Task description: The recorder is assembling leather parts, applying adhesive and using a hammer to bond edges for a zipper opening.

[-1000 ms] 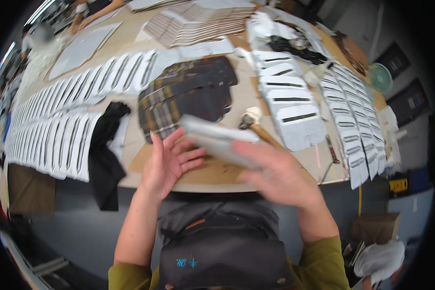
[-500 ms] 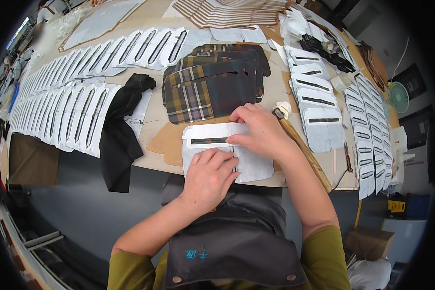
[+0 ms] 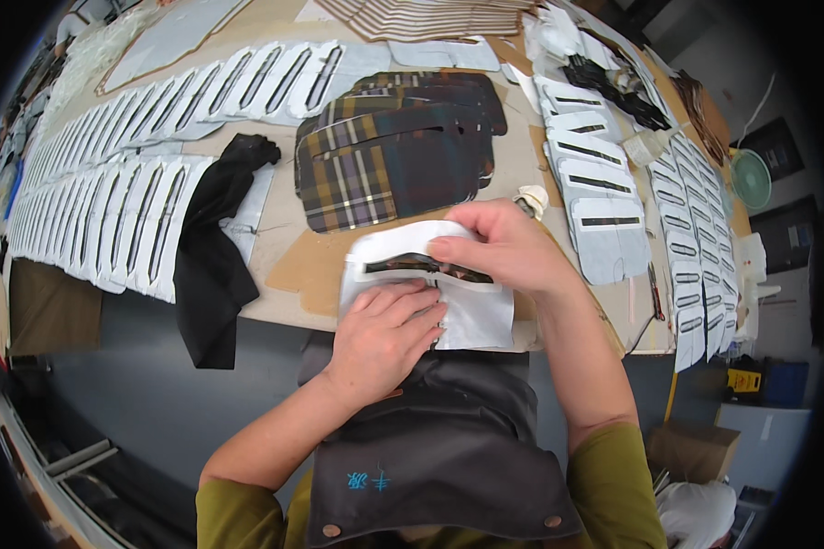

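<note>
A white fabric piece [image 3: 481, 306] with a long slot lies at the table's near edge, over a plaid piece that shows through the slot. My left hand [image 3: 384, 334] presses flat on its lower left part, fingers together. My right hand [image 3: 504, 247] rests on its upper right, fingertips at the slot's edge. Just beyond lies a stack of plaid cut pieces [image 3: 389, 151] with slots.
Rows of white slotted pieces [image 3: 110, 215] cover the left of the table and more [image 3: 600, 197] run down the right. A black cloth [image 3: 215, 247] hangs over the near edge. A tan cardboard sheet [image 3: 307, 265] lies under the work. A dark apron [image 3: 439, 439] covers my lap.
The white piece, held up in my right hand a second ago, now lies flat on the table edge, and both hands press on it.
</note>
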Demonstrator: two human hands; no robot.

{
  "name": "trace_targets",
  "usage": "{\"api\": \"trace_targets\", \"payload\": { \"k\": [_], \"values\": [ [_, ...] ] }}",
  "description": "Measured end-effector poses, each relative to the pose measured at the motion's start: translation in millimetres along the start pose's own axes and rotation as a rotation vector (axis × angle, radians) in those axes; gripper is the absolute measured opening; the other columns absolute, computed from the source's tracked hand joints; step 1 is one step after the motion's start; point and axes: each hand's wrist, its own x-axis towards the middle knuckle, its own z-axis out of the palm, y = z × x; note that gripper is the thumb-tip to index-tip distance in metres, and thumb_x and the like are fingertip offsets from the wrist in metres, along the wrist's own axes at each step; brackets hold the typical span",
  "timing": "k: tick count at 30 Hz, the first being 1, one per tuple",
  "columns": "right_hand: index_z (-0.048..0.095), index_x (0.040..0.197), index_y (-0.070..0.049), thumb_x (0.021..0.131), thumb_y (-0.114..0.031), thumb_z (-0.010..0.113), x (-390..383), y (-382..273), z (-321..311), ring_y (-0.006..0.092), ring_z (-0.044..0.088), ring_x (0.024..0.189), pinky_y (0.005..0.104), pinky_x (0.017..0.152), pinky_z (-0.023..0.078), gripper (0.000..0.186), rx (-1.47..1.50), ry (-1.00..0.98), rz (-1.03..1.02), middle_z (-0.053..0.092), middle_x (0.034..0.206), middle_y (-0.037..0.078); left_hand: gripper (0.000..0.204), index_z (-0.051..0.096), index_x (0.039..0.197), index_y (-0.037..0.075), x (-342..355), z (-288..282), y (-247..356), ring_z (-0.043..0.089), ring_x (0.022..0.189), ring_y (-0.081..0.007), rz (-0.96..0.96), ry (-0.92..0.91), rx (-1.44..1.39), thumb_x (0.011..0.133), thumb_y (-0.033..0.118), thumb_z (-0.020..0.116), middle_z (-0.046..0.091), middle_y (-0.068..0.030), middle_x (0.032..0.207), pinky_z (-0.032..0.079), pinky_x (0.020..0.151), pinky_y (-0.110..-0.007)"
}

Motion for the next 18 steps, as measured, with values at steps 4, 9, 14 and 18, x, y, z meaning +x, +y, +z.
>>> {"api": "trace_targets", "payload": {
  "k": [4, 9, 14, 18],
  "values": [
    [0.073, 0.089, 0.002, 0.091, -0.033, 0.077, -1, 27, -9, 0.0109, 0.054, 0.063, 0.0314, 0.06, 0.046, 0.035, -0.476, 0.188, 0.044, 0.062, 0.065, 0.009, 0.029, 0.075, 0.112, 0.009, 0, -5, 0, 0.065, 0.115, -0.0266, 0.018, -0.06, -0.049, 0.083, 0.015, 0.078, 0.07, -0.0041, 0.12, 0.049, 0.095, -0.041],
    [0.073, 0.091, 0.0, 0.098, -0.034, 0.07, -7, 35, 3, 0.0125, 0.053, 0.064, 0.0315, 0.06, 0.045, 0.034, -0.055, 0.195, 0.018, 0.061, 0.069, 0.009, 0.042, 0.064, 0.122, -0.002, 25, -9, 4, 0.059, 0.119, -0.038, -0.084, -0.053, 0.015, 0.085, 0.016, 0.077, 0.064, -0.0185, 0.126, 0.043, 0.103, -0.047],
    [0.07, 0.091, 0.0, 0.102, -0.031, 0.066, -2, 48, 8, 0.0094, 0.049, 0.063, 0.0302, 0.058, 0.043, 0.033, -0.208, 0.296, -0.043, 0.059, 0.069, 0.003, 0.052, 0.069, 0.104, 0.0, 39, 5, -4, 0.052, 0.103, -0.033, -0.104, -0.038, 0.008, 0.072, 0.036, 0.089, 0.06, -0.0109, 0.098, 0.04, 0.096, -0.045],
    [0.066, 0.086, 0.0, 0.102, -0.028, 0.066, -3, 49, 13, 0.0103, 0.047, 0.06, 0.0315, 0.055, 0.042, 0.032, -0.51, 0.376, -0.134, 0.059, 0.065, 0.005, 0.04, 0.074, 0.094, 0.006, 38, 9, -3, 0.052, 0.101, -0.0307, -0.117, -0.057, 0.014, 0.071, 0.034, 0.09, 0.059, -0.0086, 0.095, 0.039, 0.095, -0.044]
  ]
}}
